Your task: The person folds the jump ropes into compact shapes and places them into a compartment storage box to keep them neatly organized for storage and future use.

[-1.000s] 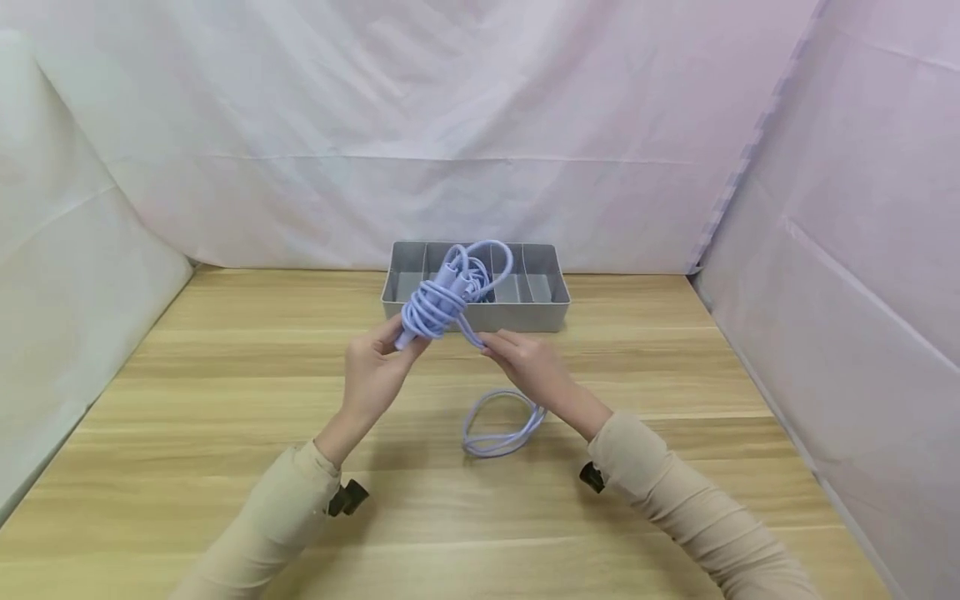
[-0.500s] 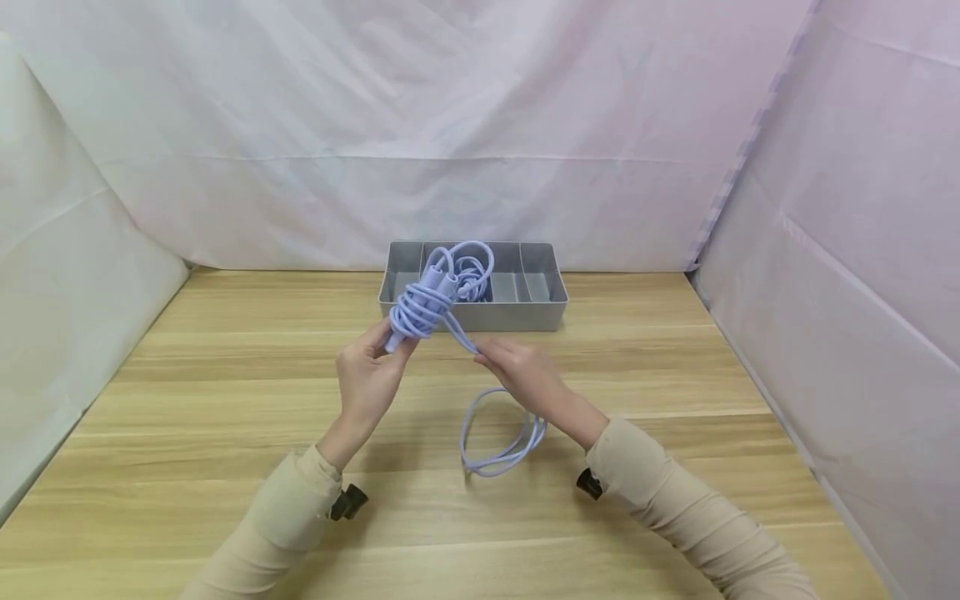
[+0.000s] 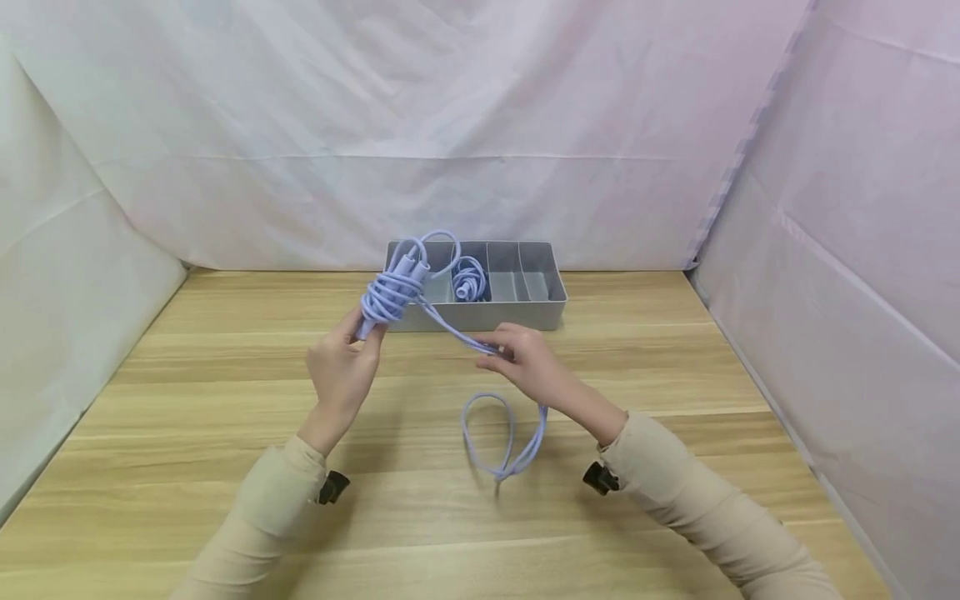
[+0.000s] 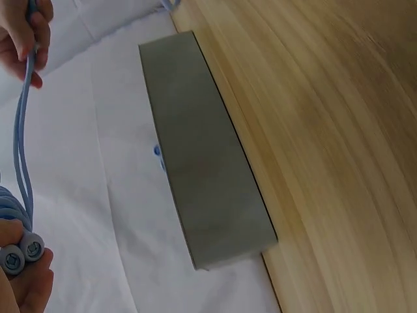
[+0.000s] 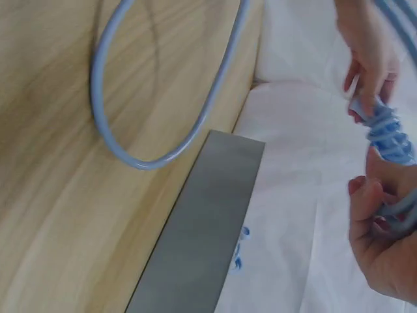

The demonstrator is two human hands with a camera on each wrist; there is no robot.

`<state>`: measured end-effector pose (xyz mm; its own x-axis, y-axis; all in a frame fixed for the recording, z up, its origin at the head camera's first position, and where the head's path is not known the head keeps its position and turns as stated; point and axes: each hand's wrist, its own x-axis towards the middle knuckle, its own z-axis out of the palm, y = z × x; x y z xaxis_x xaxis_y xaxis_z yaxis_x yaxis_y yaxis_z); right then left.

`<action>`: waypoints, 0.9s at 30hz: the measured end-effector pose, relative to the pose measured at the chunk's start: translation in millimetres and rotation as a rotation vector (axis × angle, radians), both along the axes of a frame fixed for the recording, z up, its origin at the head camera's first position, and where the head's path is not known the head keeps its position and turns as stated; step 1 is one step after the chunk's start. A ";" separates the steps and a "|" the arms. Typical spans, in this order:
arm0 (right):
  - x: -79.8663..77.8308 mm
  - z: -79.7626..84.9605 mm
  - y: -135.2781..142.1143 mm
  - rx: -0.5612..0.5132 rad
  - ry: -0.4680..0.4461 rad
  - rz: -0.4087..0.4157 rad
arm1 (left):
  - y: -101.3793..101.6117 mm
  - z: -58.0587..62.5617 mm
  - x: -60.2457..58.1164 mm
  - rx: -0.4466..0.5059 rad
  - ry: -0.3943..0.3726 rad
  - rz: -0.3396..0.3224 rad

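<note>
In the head view, a light blue jump rope (image 3: 392,297) has its two handles lying side by side with cord wound round them. My left hand (image 3: 341,367) grips the lower ends of the handles and holds them up before the box. My right hand (image 3: 528,362) holds the doubled cord, which runs slanting down from the wound handles. The rest of the cord (image 3: 467,437) hangs below the right hand in a loose loop over the table. The round handle ends (image 4: 31,246) poke out of the left hand in the left wrist view.
A grey divided box (image 3: 487,317) stands at the table's back edge, with another light blue coiled rope (image 3: 468,283) in one compartment. White cloth (image 3: 480,108) hangs behind the wooden table (image 3: 225,350) and along both sides.
My left hand has moved left with the wound handles, widening the gap to my right hand and lengthening the cord between them. The coil in the box now shows fully.
</note>
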<state>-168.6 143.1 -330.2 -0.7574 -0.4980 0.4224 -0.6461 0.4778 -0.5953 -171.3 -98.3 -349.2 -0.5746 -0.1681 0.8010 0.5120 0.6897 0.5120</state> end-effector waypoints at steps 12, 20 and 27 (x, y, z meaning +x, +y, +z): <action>-3.8 4.7 19.2 0.064 -0.029 -0.074 | -27.0 -2.8 -9.8 -0.010 -0.056 0.143; 5.3 11.2 23.4 0.145 0.034 -0.093 | -38.3 -5.4 -11.6 -0.056 -0.108 0.189; 18.0 21.3 26.5 0.094 0.297 0.008 | -42.2 -8.0 -7.3 -0.207 -0.162 0.222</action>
